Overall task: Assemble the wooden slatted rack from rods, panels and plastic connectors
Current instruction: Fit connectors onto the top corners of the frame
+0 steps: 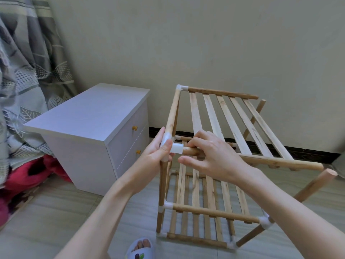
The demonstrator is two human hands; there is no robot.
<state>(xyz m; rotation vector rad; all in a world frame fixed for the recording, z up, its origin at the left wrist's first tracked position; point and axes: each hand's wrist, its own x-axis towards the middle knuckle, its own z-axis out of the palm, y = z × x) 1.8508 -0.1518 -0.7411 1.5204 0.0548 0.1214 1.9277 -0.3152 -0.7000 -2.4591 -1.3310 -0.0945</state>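
Left hand: the left hand (158, 152) wraps a white plastic corner connector (170, 144) at centre frame, thumb laid across its sleeve, fingers behind.
Right hand: the right hand (211, 156) curls its fingers over a round wooden rail (190, 151) just beside that sleeve, thumb stretched out below.
Rack: the pale wooden slatted rack (214, 165) stands on the tiled floor (56, 212) at centre right, a lower slatted shelf (203, 204) seated in four connectors, an upper slatted panel (233, 124) tilted above.
Joint: the rail end seems only partly entered in the sleeve.
Risk: a skewed push could likely jam the rail or pop the connector off its upright post (163, 184).
Risk, far side: the right-hand rail ends (321, 166) carry no connectors; leaning posts (315, 186) there may slip and drop the panel.
Surroundings: a white two-drawer cabinet (97, 131) stands near, left of the rack; patterned grey curtain (28, 71) at upper left; red fabric (28, 174) at lower left.
Obstruction: a slippered foot (141, 247) sits at bottom centre, near the rack's base.
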